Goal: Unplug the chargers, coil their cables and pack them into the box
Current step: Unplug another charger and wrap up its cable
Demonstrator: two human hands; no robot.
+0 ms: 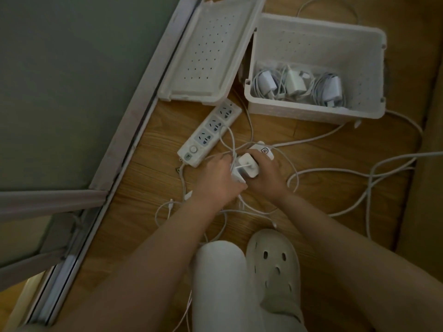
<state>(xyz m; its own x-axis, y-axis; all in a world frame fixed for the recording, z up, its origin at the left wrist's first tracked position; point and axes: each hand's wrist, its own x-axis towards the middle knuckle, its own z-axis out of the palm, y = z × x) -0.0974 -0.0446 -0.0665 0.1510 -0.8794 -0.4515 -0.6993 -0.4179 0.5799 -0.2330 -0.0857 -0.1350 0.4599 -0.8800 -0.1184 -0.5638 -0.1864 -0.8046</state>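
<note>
On the wooden floor, my right hand (pixel 267 174) grips a white charger (pixel 248 164) that sits on a second white power strip (pixel 262 149), mostly hidden under my hands. My left hand (pixel 217 179) holds the near end of that strip and a white cable beside the charger. A white power strip (pixel 209 134) with three free sockets lies just beyond, to the left. The white perforated box (pixel 316 111) stands at the back right, with three coiled chargers (pixel 297 86) inside.
The box's lid (pixel 208 51) lies upside down at the back, against a sliding door frame (pixel 134 130) on the left. Loose white cables (pixel 369 173) sprawl over the floor to the right and around my hands. My white clog (pixel 273 267) and trouser knee are at the bottom.
</note>
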